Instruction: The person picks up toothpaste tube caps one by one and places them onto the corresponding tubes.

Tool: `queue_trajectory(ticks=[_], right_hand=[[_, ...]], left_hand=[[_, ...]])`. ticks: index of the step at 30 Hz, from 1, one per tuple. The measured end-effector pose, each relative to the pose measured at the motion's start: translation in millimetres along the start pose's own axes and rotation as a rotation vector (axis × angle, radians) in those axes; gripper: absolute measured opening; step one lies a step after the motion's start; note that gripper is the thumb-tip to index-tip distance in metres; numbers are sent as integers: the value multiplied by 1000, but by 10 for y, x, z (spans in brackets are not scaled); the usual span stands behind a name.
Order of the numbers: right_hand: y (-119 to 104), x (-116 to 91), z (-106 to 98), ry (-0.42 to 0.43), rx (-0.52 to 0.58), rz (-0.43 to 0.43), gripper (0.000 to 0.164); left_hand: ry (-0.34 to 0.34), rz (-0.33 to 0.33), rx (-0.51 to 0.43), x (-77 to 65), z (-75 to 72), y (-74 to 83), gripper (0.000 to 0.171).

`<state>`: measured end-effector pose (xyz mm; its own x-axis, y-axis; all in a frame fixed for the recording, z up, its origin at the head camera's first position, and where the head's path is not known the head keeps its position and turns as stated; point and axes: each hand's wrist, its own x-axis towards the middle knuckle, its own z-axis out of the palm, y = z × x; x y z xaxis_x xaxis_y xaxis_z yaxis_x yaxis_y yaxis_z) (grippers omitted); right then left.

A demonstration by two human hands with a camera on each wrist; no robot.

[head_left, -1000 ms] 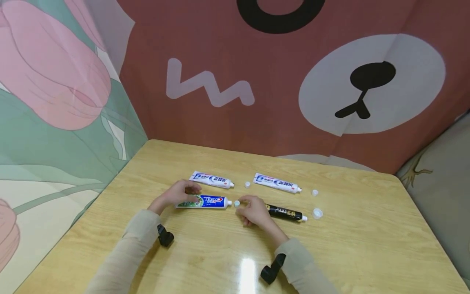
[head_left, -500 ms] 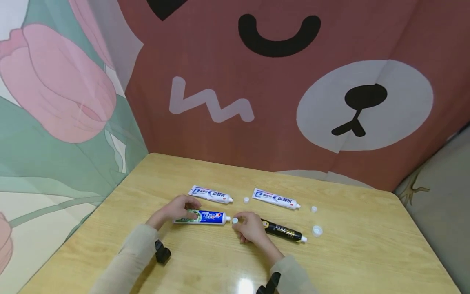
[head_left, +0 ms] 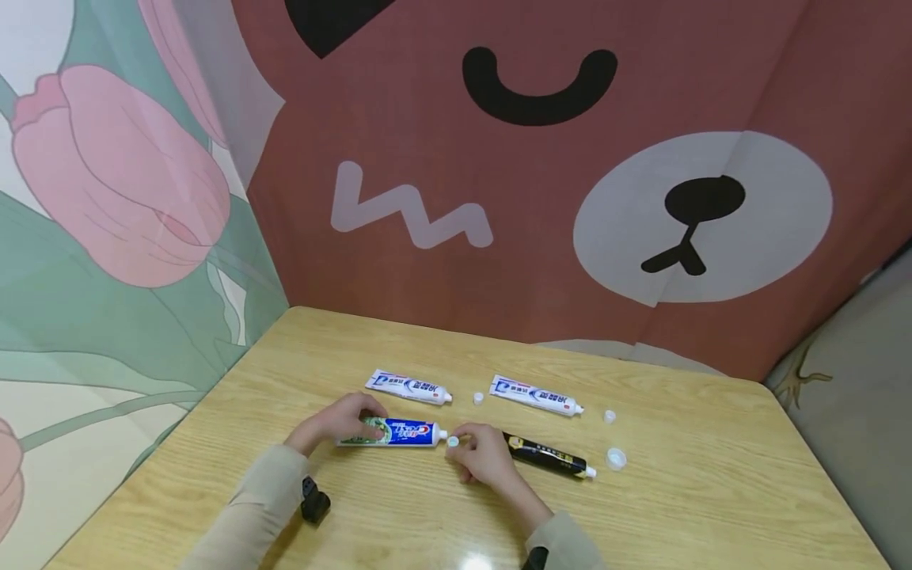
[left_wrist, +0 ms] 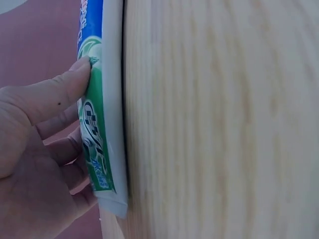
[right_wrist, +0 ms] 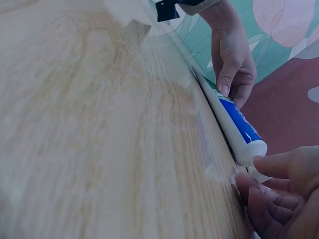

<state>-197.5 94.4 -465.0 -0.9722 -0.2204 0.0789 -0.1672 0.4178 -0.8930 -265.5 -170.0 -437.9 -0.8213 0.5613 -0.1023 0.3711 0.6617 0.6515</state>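
Note:
My left hand (head_left: 345,418) holds a blue, green and white toothpaste tube (head_left: 415,433) that lies on the table, its uncapped nozzle facing right. In the left wrist view the thumb (left_wrist: 60,94) presses on the tube's printed face, with the other fingers on the far side. My right hand (head_left: 486,455) pinches a small white cap (head_left: 453,442) between thumb and forefinger, right by the nozzle. The right wrist view shows the cap partly hidden by those fingers. Whether cap and nozzle touch, I cannot tell.
Two white toothpaste tubes lie farther back, one on the left (head_left: 409,387) and one on the right (head_left: 536,395). A black tube (head_left: 549,457) lies right of my right hand. Loose caps stand near the tubes: two small ones (head_left: 478,398) (head_left: 609,416) and a larger one (head_left: 616,458).
The head view has tilted upward, so everything on the table appears lower. My right hand has brought the cap slightly closer to the nozzle. The left hand keeps its hold on the tube.

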Motion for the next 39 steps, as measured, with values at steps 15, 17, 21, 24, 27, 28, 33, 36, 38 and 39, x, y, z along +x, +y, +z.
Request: queue_trajectory(ticks=[15, 17, 21, 24, 27, 28, 33, 36, 38, 39], right_hand=[[-51, -6, -54, -1, 125, 29, 17], [-45, -12, -58, -2, 134, 21, 18], [-41, -18, -78, -7, 140, 21, 20], [-43, -22, -105, 1, 135, 6, 20], [-45, -29, -132, 20, 108, -24, 20], [-45, -32, -141, 25, 101, -31, 20], [-18, -29, -169, 32, 83, -50, 22], [-1, -28, -172, 35, 108, -23, 25], [-1, -32, -176, 39, 129, 12, 25], [-3, -34, -178, 40, 139, 27, 24]], left_hand=[[-63, 77, -74, 17, -44, -53, 12], [-64, 85, -82, 21, -52, -60, 9], [-62, 108, -96, 16, -84, -49, 7], [-59, 142, -91, 8, -110, -34, 7], [-57, 170, -89, -2, -127, -18, 7], [-57, 176, -89, -3, -129, -17, 7], [-44, 156, -105, -6, -136, -16, 9], [-34, 136, -131, -11, -145, -15, 10], [-27, 126, -145, -15, -155, -7, 11], [-24, 125, -148, -15, -160, 3, 11]])
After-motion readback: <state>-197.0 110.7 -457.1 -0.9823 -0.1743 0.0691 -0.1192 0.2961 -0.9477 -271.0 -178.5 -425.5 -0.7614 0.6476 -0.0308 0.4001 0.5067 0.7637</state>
